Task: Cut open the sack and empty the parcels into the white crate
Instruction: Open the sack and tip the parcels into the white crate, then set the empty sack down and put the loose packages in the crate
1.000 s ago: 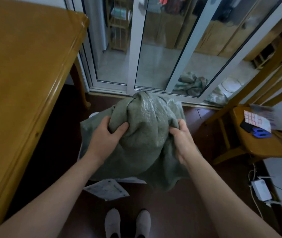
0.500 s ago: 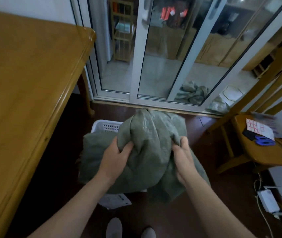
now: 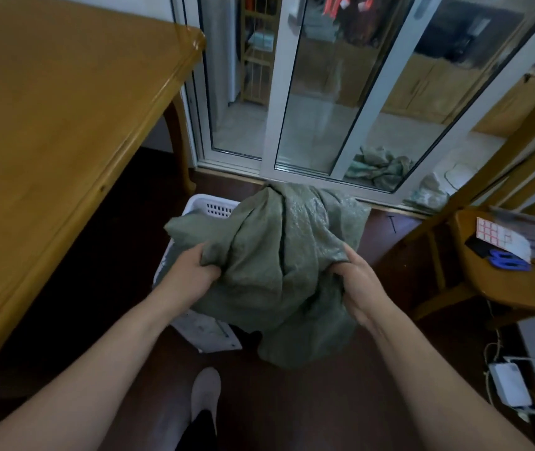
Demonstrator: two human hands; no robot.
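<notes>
A grey-green woven sack (image 3: 279,255) is bunched up over the white crate (image 3: 209,206), hiding most of it. My left hand (image 3: 191,271) grips a fold on the sack's left side. On the right side, my right hand (image 3: 357,284) grips another fold. A flat white parcel (image 3: 207,333) sticks out under the sack at the crate's near end. The sack's lower end hangs down to the dark floor near my foot.
A large wooden table (image 3: 48,125) fills the left. Sliding glass doors (image 3: 341,92) stand just behind the crate. A wooden chair (image 3: 500,281) on the right carries blue scissors (image 3: 507,260) and a label sheet. A white adapter with cables (image 3: 508,385) lies on the floor.
The sack has dropped lower over the crate, whose far rim now shows. Both hands have shifted down and outward, taking new grips on the sack's sides.
</notes>
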